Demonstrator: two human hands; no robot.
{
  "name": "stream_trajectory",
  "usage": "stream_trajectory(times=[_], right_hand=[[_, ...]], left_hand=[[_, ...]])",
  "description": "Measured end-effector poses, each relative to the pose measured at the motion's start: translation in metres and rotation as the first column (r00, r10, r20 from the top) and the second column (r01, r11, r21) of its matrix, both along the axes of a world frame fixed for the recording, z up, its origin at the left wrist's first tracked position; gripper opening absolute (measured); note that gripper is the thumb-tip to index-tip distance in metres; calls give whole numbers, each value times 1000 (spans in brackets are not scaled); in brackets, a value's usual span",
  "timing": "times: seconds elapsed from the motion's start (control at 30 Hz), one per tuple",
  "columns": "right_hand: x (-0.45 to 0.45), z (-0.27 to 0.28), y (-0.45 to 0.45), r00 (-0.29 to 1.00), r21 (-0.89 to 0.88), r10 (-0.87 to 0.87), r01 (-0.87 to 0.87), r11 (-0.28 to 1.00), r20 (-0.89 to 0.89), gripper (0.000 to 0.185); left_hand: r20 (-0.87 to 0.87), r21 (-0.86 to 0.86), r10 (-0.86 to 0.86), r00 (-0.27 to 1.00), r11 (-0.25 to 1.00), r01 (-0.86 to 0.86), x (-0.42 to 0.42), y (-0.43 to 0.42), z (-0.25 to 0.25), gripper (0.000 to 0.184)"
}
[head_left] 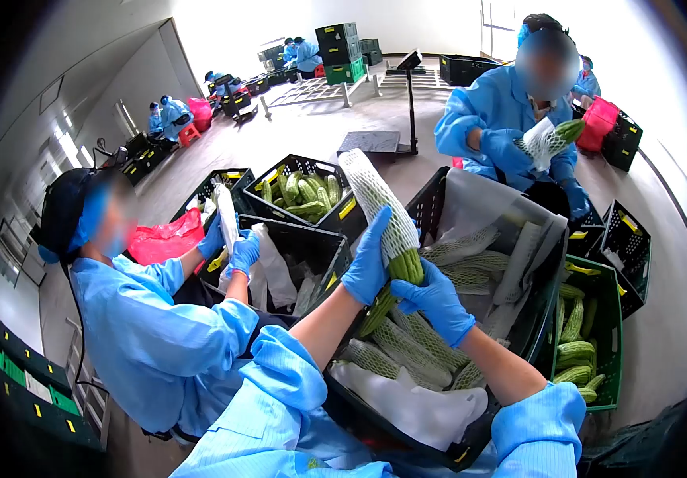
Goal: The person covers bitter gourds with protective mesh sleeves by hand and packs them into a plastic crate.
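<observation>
Over the black crate's (550, 299) left edge, a bitter gourd (405, 268) slants, its sleeved end up and leftward; the left hand (369, 259) clasps its foam net (381, 199), the right hand (439, 303) its lower, bare end.

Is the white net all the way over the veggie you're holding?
Not all the way. The white net wraps the green vegetable, but its lower end pokes out bare by the right hand.
</observation>
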State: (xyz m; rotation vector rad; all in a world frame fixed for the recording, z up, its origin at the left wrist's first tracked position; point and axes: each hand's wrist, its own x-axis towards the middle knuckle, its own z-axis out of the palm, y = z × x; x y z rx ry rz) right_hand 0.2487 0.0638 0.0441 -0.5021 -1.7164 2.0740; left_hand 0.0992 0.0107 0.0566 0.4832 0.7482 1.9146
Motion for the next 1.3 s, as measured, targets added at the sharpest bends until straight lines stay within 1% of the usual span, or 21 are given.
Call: stream_trajectory(times=[0.03,0.13,0.17,0.27,0.3,0.4,0.53,0.7,0.73,0.8,0.83,0.93,0.97,1.0,1.07,1.1,1.17,1.2,1.23,1.27,1.3], right_hand=[[2,4,1,1000,-25,6,-6,1000,-12,55],[1,6,11,998,-45,-57,59,997,37,54],[1,5,11,994,-26,-103,103,994,-28,51],[2,6,24,988,25,-147,148,989,-39,51],[2,3,29,986,59,-163,164,985,-18,53],[0,-9,35,983,58,-179,181,982,-45,56],[-1,-12,35,985,84,-168,170,982,-36,62],[-2,-10,41,995,88,-92,88,992,39,67],[-1,-6,43,994,162,-71,57,985,82,69],[3,7,49,981,297,-61,4,955,184,73],[9,21,50,970,422,-52,-55,905,237,83],[19,7,79,910,395,-92,-83,915,403,91],[15,-24,102,943,481,-160,0,876,291,93],[19,-18,107,959,348,-162,73,935,233,91],[23,7,113,976,56,-187,181,982,108,88],[29,14,113,990,-24,-141,142,990,19,80],[32,23,106,995,-35,-48,45,998,-87,77],[33,28,100,990,-35,-3,-2,999,-139,75],[34,32,94,996,30,1,2,1000,-94,66],[34,32,93,998,14,-27,28,1000,-51,64],[32,29,93,999,-4,-52,52,999,-7,61]], left_hand=[[4,-30,-26,1000,999,26,11,-3,6,49],[19,-42,-96,995,994,97,18,5,-9,41],[41,-49,-85,996,995,87,21,8,-13,37],[-154,-83,-138,978,988,127,29,8,-22,36],[-193,-112,-115,974,989,94,35,9,-18,34],[-225,-129,-134,965,986,107,39,10,-19,33],[-272,-186,-116,955,980,66,42,7,-15,37],[-305,-96,-1,952,995,-30,41,9,-10,45],[-316,-85,12,949,996,-41,41,10,-8,47],[-433,-107,36,901,990,-91,38,11,-1,53],[-498,-73,82,863,988,-136,31,18,-12,56],[-656,-10,177,733,970,-243,26,25,-25,64],[-769,22,214,603,951,-309,25,26,-29,68],[-848,38,222,481,931,-364,27,24,-25,74],[-942,74,203,267,903,-423,29,23,-25,80],[-957,104,205,204,903,-418,26,25,-30,81],[-974,169,216,74,900,-401,22,32,-40,83],[-987,145,163,7,892,-427,22,31,-39,82],[-992,124,109,-59,882,-454,23,28,-37,82],[-991,104,49,-124,869,-483,24,25,-35,81],[-964,203,91,-251,859,-470,23,23,-35,84]])
